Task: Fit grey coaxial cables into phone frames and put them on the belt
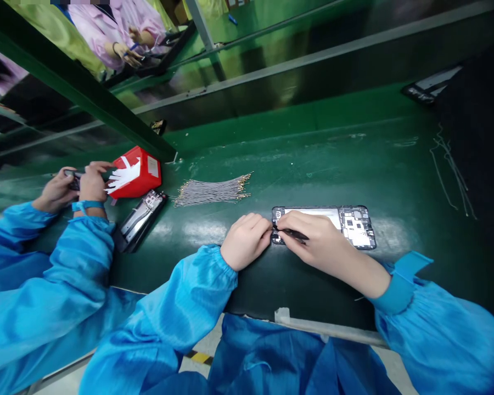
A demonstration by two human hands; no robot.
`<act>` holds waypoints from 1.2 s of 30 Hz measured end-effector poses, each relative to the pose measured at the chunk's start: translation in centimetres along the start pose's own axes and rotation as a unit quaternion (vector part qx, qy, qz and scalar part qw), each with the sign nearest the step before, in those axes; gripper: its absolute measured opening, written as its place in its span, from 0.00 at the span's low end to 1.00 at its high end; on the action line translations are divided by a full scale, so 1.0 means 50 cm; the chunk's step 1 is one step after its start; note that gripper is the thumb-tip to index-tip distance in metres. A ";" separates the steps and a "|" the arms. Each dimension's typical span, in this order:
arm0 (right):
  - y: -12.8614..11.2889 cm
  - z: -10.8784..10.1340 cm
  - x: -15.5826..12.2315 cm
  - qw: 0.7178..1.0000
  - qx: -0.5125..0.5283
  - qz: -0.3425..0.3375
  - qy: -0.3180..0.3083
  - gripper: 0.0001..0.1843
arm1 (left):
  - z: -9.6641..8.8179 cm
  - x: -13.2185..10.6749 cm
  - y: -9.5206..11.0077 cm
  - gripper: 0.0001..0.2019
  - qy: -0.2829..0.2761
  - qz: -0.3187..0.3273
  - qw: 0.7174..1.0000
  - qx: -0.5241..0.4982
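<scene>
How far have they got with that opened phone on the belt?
Done: the opened phone lies with its back off, boards exposed. In hand: the right hand works a dark thin tool at its left end, the left hand pinched close beside. Left: a bundle of gold-tipped wires lies unused on the green belt and the back is not on, so probably mid-job.

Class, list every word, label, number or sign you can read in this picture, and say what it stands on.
No text is readable.
On the red box: white label and graphic, too blurred to read.
On the open phone under the left hand and right hand: board markings too small.
On the dark tool in the right hand: nothing visible.
On the second phone beside the box: nothing legible.
</scene>
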State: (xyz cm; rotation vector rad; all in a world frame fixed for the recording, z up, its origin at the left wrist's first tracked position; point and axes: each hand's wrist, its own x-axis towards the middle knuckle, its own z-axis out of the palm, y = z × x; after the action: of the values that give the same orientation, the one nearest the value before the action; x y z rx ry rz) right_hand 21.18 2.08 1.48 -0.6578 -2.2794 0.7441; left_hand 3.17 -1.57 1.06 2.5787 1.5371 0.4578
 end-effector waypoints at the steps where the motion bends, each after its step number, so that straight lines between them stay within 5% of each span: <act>1: -0.001 0.002 0.000 1.000 -0.004 0.001 -0.006 0.07 | 0.000 0.000 0.001 0.09 -0.001 0.001 1.000 0.002; 6: 0.001 0.003 -0.001 1.000 0.015 0.018 0.014 0.06 | -0.005 0.001 -0.019 0.08 -0.013 -0.004 0.999 -0.032; 10: 0.012 -0.057 -0.025 0.990 -0.029 0.080 0.111 0.04 | -0.030 -0.005 -0.053 0.08 -0.048 0.023 0.997 -0.047; 13: 0.024 -0.120 -0.070 0.943 -0.227 0.170 0.173 0.08 | -0.046 -0.020 -0.045 0.09 -0.077 0.107 0.991 -0.003; 16: 0.037 -0.152 -0.125 0.902 -0.302 0.273 0.145 0.10 | -0.043 -0.028 -0.005 0.11 -0.072 0.176 0.981 0.040; 19: 0.036 -0.146 -0.160 0.921 -0.229 0.281 0.143 0.10 | -0.027 -0.017 0.033 0.12 -0.063 0.206 0.975 0.056; 24: 0.013 -0.127 -0.163 0.974 -0.026 0.192 0.118 0.04 | -0.015 0.014 0.056 0.13 -0.069 0.227 0.969 0.065; 36: 0.006 -0.102 -0.139 0.982 0.078 0.154 0.073 0.05 | 0.015 0.051 0.082 0.10 -0.045 0.155 0.985 0.052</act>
State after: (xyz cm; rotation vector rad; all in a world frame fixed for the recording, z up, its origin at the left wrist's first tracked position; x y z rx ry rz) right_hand 29.48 -0.30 1.60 -0.9704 -1.9854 0.9763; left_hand 7.97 -1.27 1.85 2.8895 1.1635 0.2890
